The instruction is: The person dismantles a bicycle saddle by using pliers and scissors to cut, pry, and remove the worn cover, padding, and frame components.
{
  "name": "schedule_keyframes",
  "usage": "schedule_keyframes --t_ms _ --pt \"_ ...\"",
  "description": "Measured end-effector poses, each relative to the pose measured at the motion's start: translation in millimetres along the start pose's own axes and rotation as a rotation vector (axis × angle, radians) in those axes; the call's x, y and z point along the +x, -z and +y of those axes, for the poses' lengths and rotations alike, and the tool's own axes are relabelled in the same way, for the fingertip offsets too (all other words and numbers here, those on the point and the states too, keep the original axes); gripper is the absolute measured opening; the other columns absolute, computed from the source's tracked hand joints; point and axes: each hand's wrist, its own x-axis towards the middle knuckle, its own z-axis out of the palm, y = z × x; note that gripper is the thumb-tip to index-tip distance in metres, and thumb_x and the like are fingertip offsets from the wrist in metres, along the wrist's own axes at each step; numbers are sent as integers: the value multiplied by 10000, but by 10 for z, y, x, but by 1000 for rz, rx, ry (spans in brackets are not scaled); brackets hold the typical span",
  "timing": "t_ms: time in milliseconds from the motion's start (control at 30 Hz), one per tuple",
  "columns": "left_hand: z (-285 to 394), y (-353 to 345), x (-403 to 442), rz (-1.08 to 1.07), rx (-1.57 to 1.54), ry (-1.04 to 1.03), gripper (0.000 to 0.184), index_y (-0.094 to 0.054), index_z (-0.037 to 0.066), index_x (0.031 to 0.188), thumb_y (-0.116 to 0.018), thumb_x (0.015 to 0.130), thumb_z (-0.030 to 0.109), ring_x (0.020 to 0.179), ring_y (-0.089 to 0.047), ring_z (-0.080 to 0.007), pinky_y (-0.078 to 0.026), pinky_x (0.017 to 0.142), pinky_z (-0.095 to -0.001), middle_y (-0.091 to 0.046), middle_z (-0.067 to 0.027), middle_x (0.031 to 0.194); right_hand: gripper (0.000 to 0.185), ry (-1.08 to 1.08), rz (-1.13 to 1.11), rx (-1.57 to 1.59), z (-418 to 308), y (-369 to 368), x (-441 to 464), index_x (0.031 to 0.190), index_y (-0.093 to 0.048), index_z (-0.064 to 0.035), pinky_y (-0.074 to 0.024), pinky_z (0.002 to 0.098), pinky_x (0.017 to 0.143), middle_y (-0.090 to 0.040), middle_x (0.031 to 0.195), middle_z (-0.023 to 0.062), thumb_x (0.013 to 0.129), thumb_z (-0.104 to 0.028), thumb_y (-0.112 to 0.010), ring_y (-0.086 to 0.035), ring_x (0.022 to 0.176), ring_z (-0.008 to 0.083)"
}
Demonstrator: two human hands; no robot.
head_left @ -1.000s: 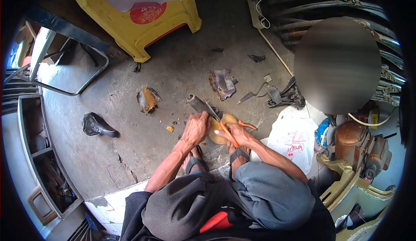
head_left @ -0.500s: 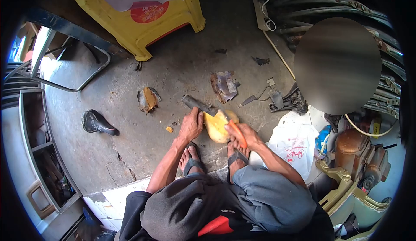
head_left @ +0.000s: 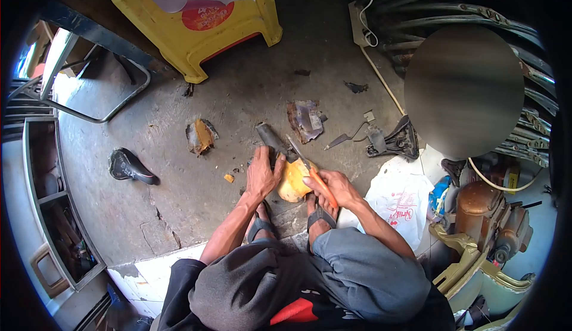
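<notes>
A yellow foam piece (head_left: 293,183) lies between my feet, partly covered by both hands. A dark cylindrical piece (head_left: 271,138) points up and left from it. My left hand (head_left: 263,172) is closed on the dark piece, at the foam's left edge. Wrapped round the orange handle of a knife (head_left: 319,181), my right hand (head_left: 333,188) sits at the foam's right side. The thin blade points up and left, its tip beside the dark piece.
A black saddle (head_left: 128,167) lies at left, with torn scraps (head_left: 201,136) further in. Ahead stands a yellow stool (head_left: 220,48). To the right are a black bracket (head_left: 398,140), a white plastic bag (head_left: 398,194) and a brown metal motor (head_left: 479,209).
The knife has swung across the foam and back, its blade now beside the dark piece. The dark piece has tilted more upright, and the orange object right of the foam has gone from sight.
</notes>
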Motion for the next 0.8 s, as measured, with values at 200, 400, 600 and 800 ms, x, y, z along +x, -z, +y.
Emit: schedule_keyframes --t_ms 200,400,600,800 --pt "-5 10 53 -7 45 59 399 -534 -7 1128 -681 910 294 953 -629 -471 -513 796 -501 -633 -261 1082 674 174 292 -376 255 -48 406 1100 -599 15 -545 372 669 -684 841 142 900 -626 -660 -690 773 240" --pt "287 -117 -118 -153 299 -55 812 -420 -8 1427 -735 832 446 1404 -373 -420 -205 1109 -723 -512 -216 1420 511 123 128 545 437 -378 377 1075 -610 3 -581 302 550 -661 804 95 968 -496 -640 -684 649 188" --pt "238 -199 -201 -310 563 -230 1046 -328 49 1521 -844 692 427 1493 -251 -364 -152 1132 -745 -346 -140 1558 464 128 440 208 481 343 370 1041 -601 -36 -540 321 545 -656 791 90 878 -432 -777 -659 629 176" --pt "102 16 -125 -238 587 -476 734 -482 219 1475 -653 781 54 1505 -193 -435 -145 1207 -632 -268 -174 1617 683 266 299 -171 383 331 498 1208 -528 15 -547 365 842 -672 1028 160 757 -348 -891 -668 953 245"
